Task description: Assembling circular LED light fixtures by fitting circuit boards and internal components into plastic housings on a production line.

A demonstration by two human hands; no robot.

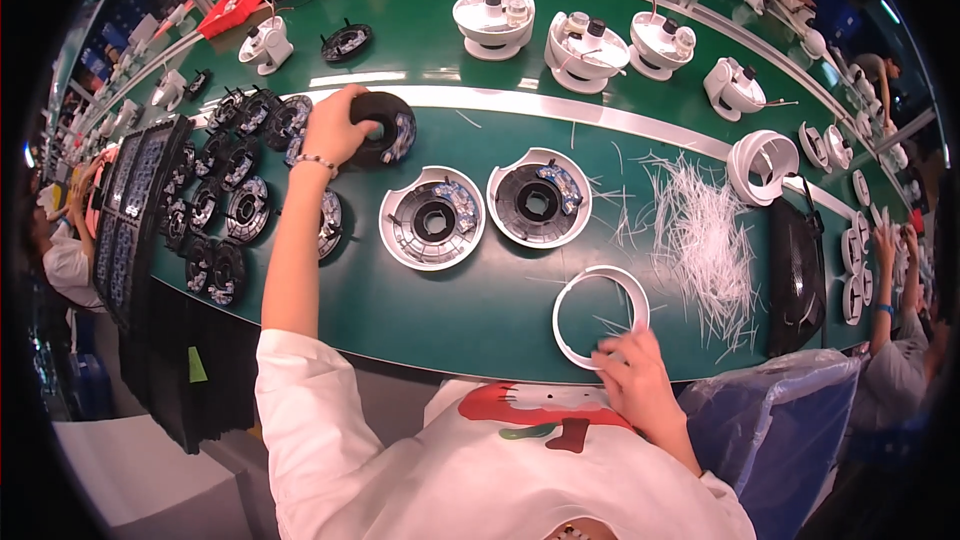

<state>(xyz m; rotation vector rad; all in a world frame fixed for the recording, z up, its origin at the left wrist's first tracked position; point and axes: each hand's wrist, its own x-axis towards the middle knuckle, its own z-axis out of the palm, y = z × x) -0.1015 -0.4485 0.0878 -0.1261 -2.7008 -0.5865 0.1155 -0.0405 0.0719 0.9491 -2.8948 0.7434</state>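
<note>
At the left, my left hand (338, 128) is closed on the edge of a black round plastic base (385, 152) with a central hole and a blue circuit board at its side, held above the table. My right hand (632, 368), slightly blurred, has its fingers curled over the near right rim of a white plastic ring (562, 312) at the table's front edge; the exact grip is partly hidden. Between my hands sit two white round housings, the left one (392, 232) and the right one (500, 223), each with a black base and circuit board inside.
Several black bases (245, 208) cluster at the left beside a black rack (125, 210). White plastic strips (705, 250) lie heaped at the right, near stacked white rings (765, 168) and a black mesh container (797, 275). White assemblies (588, 52) stand along the far side. Other people work at both sides.
</note>
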